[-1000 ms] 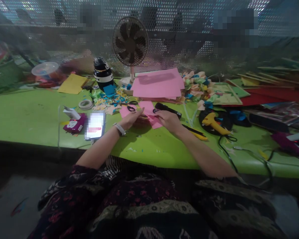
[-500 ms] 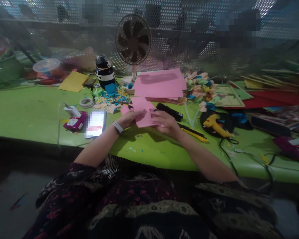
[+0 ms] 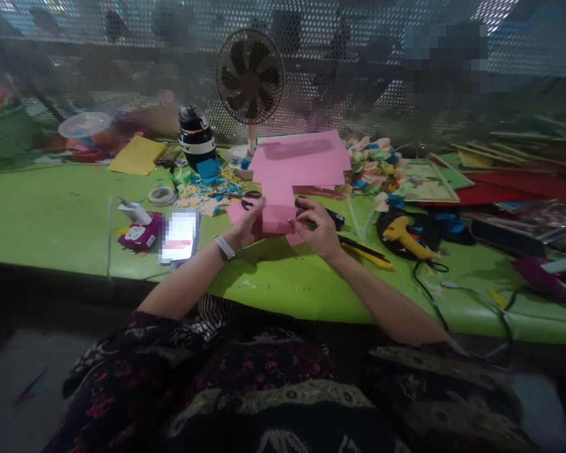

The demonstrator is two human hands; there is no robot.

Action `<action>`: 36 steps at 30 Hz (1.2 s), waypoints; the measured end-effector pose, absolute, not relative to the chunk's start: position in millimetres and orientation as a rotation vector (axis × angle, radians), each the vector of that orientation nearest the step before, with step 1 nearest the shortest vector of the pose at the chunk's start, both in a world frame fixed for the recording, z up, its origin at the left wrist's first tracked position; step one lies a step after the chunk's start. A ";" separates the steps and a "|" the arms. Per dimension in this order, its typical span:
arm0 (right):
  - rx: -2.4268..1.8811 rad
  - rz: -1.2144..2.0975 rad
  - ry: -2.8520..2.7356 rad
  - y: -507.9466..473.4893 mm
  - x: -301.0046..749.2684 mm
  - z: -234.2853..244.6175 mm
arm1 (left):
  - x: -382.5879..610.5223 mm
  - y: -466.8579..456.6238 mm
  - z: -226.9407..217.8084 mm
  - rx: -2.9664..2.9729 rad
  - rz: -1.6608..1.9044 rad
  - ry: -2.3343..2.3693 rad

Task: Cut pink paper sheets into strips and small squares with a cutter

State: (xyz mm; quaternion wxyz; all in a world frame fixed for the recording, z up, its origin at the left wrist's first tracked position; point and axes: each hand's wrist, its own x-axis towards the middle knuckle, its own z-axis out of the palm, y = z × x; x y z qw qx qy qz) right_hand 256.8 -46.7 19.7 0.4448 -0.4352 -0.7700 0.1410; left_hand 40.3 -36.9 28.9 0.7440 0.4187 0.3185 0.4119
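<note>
A strip of pink paper (image 3: 278,196) is held up between my hands above the green table, its lower end folded over. My left hand (image 3: 249,228), with a white band at the wrist, grips the strip's left edge. At the lower right corner, the fingertips of my right hand (image 3: 317,229) pinch the fold. Scissors (image 3: 251,200) with dark handles lie behind my left hand, beside another piece of pink paper (image 3: 236,210). A black cylindrical object (image 3: 334,218) lies partly hidden behind my right hand. A yellow and black utility knife (image 3: 366,253) rests to its right.
Pink sheets (image 3: 306,157) lie in front of a fan (image 3: 250,78). Coloured paper scraps (image 3: 217,182) are scattered near a dark bottle (image 3: 197,141). A lit phone (image 3: 179,236) and tape roll (image 3: 161,195) lie left; a yellow glue gun (image 3: 408,236) with a cord lies right.
The pink strip has turned from slanted to upright, and its lower end now shows folded over. My left hand has shifted to its left edge, my right to the lower right corner.
</note>
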 end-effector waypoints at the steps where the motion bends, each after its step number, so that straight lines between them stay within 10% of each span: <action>1: -1.062 0.363 -1.908 -46.4 256.9 19.3 | 40.7 -37.9 28.6 0.948 0.900 0.704; 36: -1.036 1.094 -1.419 -34.6 254.9 18.1 | 47.3 -35.0 14.0 1.184 0.903 0.789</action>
